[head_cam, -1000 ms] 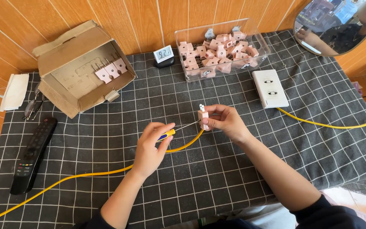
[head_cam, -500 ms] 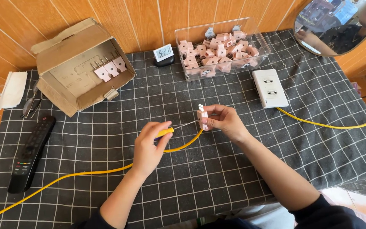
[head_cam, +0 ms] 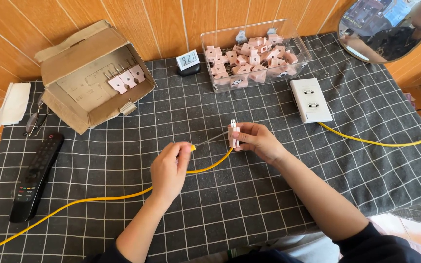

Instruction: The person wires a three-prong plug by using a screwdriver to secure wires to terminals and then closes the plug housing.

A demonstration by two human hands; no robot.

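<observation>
Pink plug (head_cam: pixel 234 135) pinched in right hand (head_cam: pixel 254 141), left hand (head_cam: pixel 170 168) pinching yellow cable (head_cam: pixel 98 198) end, wiring step; next needs aligned wire insertion

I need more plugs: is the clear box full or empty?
Partly full: pink plugs cover the floor of the clear box, well below its rim.

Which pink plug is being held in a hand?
The pink plug pinched in the right hand, prongs up, over the cloth. The others lie in the clear bin or the cardboard box.
</observation>
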